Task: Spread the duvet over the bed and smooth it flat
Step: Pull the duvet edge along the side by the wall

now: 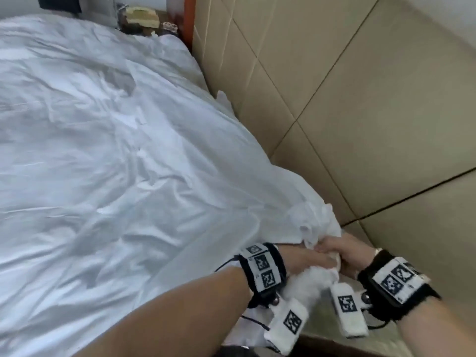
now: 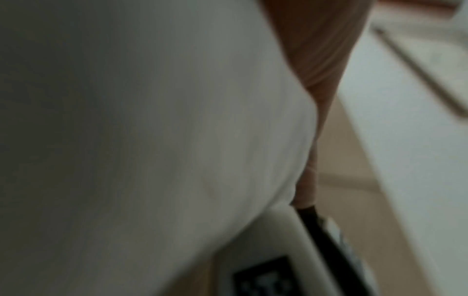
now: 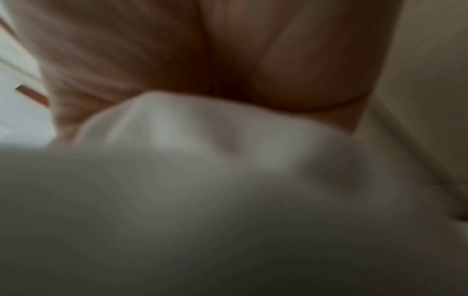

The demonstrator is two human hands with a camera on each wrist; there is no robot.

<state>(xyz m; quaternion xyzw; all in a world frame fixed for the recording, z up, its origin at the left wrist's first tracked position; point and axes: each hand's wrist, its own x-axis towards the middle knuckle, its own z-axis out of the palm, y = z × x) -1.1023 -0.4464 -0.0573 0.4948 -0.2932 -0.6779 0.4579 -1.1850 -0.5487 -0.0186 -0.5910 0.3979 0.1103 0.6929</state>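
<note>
White cloth is bunched at the near right corner of the duvet [image 1: 123, 140], and both sets of fingers [image 1: 332, 247] are curled into that bunch; the left hand [image 1: 306, 258] grips it from the bed side, the right hand [image 1: 353, 253] from the wall side, the two touching or nearly so, each closed tight on fabric rather than open; the wrist views show only blurred skin against white cloth, so which fingers pinch which fold cannot be told. The step in hand looks like seating this corner; to do it well I would keep the grip on the true corner and not on a loose fold, draw it toward the near edge of the bed [image 1: 231, 328] and slightly outward so the slack runs out of the middle, then let it fall square. The duvet itself lies spread across most of the bed, reaching the far end and hanging over the side next to the tiled wall [image 1: 360, 99], but it is creased all over, with long ridges running from the corner up toward the centre; those ridges suggest the pull should follow their line, firm and even with both hands, not a jerk that drags the far edge off. Once the corner sits, flat palms sweeping from the middle outward would likely clear what remains; the strip against the wall will probably need tucking or tugging separately. Some clutter [image 1: 144, 18] sits beyond the far end, too blurred to name.
</note>
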